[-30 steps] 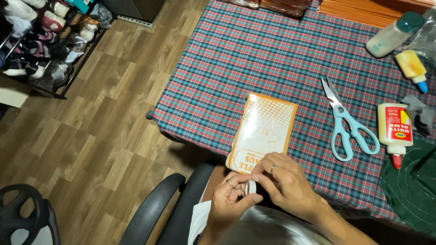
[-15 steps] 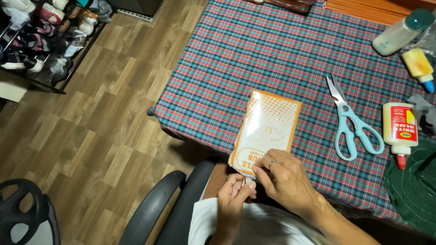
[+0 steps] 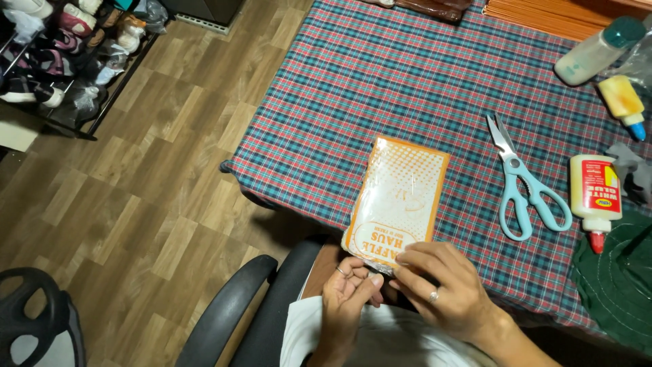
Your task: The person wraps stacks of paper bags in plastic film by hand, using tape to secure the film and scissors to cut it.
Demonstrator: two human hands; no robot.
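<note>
A shoe rack (image 3: 47,61) is standing far off by the wall on the wooden floor (image 3: 156,204), and a black chair arm (image 3: 231,312) is curving in front of the seated person. The left hand (image 3: 346,295) is pinching the near corner of an orange-and-white packet (image 3: 401,197), its fingers closed on the edge, and the right hand (image 3: 445,292) is meeting it there, fingertips pressing down on the same corner just beside the left. The packet is lying flat at the near edge of the tabletop (image 3: 380,81), which is wearing a red and green checked cloth, with its far end pointing away from the person. Light blue scissors (image 3: 523,183) are lying closed to the right of it, well apart. A white glue bottle (image 3: 594,197) is resting beyond them, and a yellow bottle (image 3: 621,102) is sitting further back.
</note>
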